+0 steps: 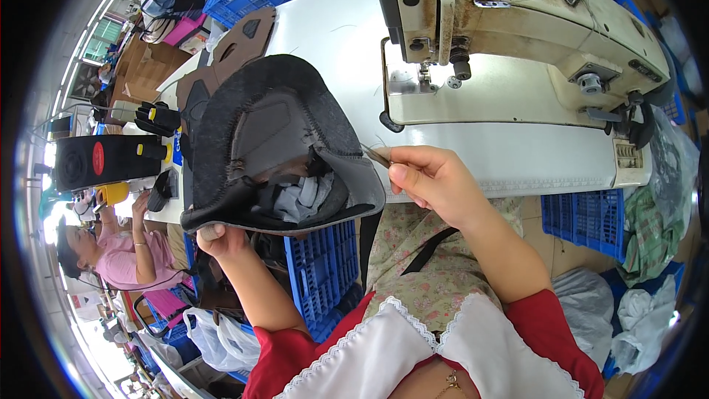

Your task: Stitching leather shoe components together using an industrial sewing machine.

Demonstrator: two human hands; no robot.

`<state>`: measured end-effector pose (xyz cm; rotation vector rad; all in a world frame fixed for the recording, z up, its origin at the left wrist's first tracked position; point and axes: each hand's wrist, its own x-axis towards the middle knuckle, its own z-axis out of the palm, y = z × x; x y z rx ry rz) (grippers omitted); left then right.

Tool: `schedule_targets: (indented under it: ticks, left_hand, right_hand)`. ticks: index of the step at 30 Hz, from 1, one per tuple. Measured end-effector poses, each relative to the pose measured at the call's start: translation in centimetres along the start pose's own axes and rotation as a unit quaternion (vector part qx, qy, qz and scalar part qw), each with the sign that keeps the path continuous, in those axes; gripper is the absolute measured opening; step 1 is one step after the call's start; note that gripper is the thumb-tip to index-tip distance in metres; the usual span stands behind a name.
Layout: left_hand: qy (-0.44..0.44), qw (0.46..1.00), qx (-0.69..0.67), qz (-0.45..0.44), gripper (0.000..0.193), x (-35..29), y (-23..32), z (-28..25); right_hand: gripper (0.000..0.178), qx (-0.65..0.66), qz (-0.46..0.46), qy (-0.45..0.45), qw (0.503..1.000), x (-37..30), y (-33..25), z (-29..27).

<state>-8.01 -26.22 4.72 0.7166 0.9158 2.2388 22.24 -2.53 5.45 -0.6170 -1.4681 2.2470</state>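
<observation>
My left hand [223, 241] is closed on the lower left edge of a dark stitched piece [203, 133], which looks like a boot or bag upper. Its open hollow faces me, with a brown panel, a seam along the rim and bunched grey lining [299, 196] inside. Pinched in the fingers of my right hand [432, 177] is a slim, pointed metal tool [379, 157], possibly thread snips or tweezers. Its tip is at the right edge of the piece, by the seam end; whether it touches is unclear. Part of my left fingers is hidden behind the piece.
A beige sewing machine [517, 15] stands on the white table [443, 148], beyond my right hand. Brown cut panels [240, 41] lie behind the piece. Blue crates [583, 222] sit below the table on both sides. Another person in pink [129, 255] works at the left.
</observation>
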Motion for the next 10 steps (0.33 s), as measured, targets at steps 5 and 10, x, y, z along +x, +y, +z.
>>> schedule_targets:
  ticks: [5, 10]
  left_hand:
    - [-0.002, 1.0, -0.012, -0.014, 0.068, -0.1, 0.4, -0.8]
    - [-0.093, 0.996, -0.011, 0.005, 0.074, -1.8, 2.0, -6.4]
  right_hand:
    - [0.036, 0.022, 0.023, -0.038, 0.999, -0.1, -0.2, -0.3]
    - [0.037, -0.025, 0.056, -0.08, 0.995, 0.3, 0.0, -0.3]
